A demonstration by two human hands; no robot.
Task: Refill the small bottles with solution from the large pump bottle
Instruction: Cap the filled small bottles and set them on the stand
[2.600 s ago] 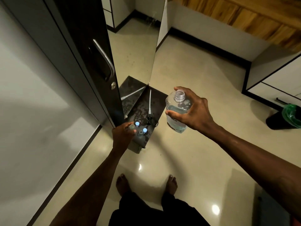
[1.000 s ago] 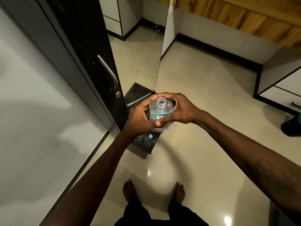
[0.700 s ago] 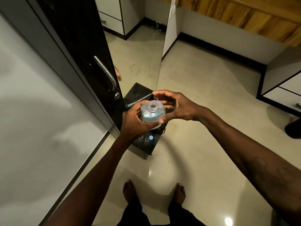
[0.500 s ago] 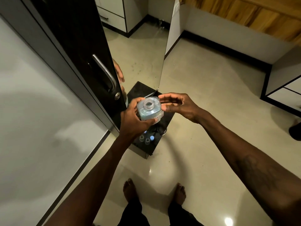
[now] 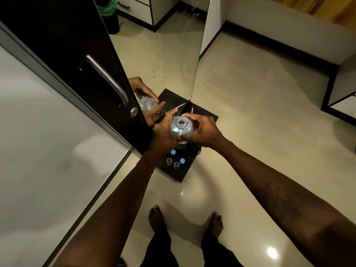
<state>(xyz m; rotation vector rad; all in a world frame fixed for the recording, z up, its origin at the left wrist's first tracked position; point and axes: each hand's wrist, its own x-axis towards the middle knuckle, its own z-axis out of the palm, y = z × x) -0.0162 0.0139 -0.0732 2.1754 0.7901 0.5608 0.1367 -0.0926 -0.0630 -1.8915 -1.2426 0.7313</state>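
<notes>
**Big bottle open and in hand, small bottles waiting below**

The person stands over a low black stand (image 5: 185, 170) set against a mirrored wardrobe door (image 5: 159, 60), and both hands are up on the large bottle (image 5: 181, 128). Its neck is open, no pump on it, and pale solution shows through the clear body. The left hand (image 5: 163, 135) wraps the bottle's left side, fingers closed around it. The right hand (image 5: 202, 132) cups the right side, fingers curled against the shoulder and base; a real two-handed grip, bottle upright, held well above the stand.

Down at the near edge of the stand sit the small bottles (image 5: 175, 160), clustered close together. Two show blue tops, two look clear or uncapped; it is too small to tell whether any holds liquid. A thin white tube (image 5: 192, 109), probably the removed pump's, lies at the far edge of the stand by the mirror.

So where does the job stand? The opening-up looks done, the source is ready to pour. The filling itself appears not yet begun: nothing is tipped, no small bottle is in hand. All the pouring and recapping is, by the look of it, left to do.
</notes>
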